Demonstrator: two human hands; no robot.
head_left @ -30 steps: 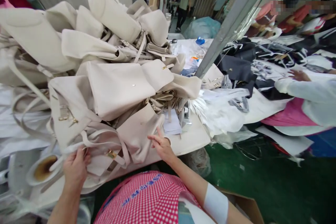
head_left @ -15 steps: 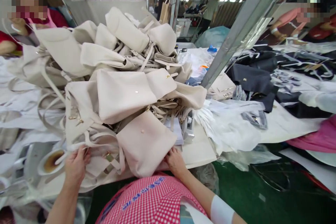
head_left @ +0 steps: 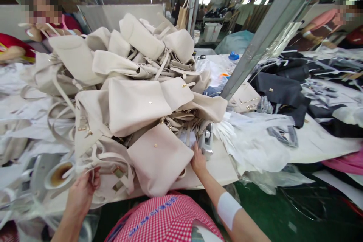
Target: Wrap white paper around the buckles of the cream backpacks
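Observation:
My left hand (head_left: 86, 186) is closed on a thin beige strap at the near left of the bag pile. In front of me lies a beige leather bag (head_left: 159, 160), its flap with a small round stud facing up. Several thin straps and a gold-coloured buckle (head_left: 117, 173) lie between that hand and the flap. My right hand (head_left: 199, 160) is at the flap's right corner, fingers stretched forward towards some white paper (head_left: 187, 137). Its fingertips are partly hidden, and I see nothing held in it. Close to these fingers stands a grey tape dispenser (head_left: 207, 143).
Beige bags (head_left: 138, 102) are heaped high ahead. A bowl of brown liquid (head_left: 59, 175) sits at the left. A slanted metal post (head_left: 262, 32) rises on the right, with white wrapping (head_left: 255, 136) and black bags (head_left: 280, 87) beyond. Co-workers are across the tables.
My right hand has moved forward from under the flap's right edge to the white paper beside the tape dispenser. My left hand stays at the strap. The view has shifted slightly.

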